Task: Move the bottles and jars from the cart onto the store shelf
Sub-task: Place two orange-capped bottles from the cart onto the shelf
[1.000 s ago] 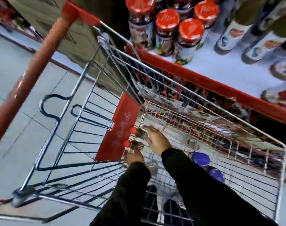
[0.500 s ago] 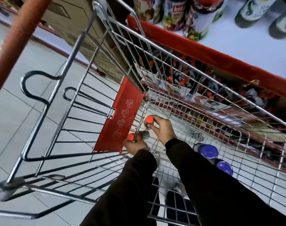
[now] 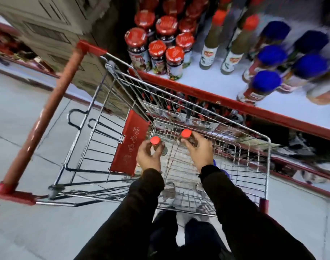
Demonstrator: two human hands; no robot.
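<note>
With the left hand (image 3: 148, 158) and right hand (image 3: 199, 150) each closed around a red-capped bottle (image 3: 155, 141) (image 3: 186, 133) inside the cart (image 3: 264, 164), lift both straight up over the wire rim, then carry them ahead to the shelf (image 3: 213, 81).

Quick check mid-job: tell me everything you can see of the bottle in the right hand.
The bottle is small, with a bright red-orange cap and a dark body, glass or plastic unclear. It stands roughly upright inside the cart, near its shelf-side wall. The right hand grips it from below the cap, fingers covering most of the body. Any label is hidden.
</note>
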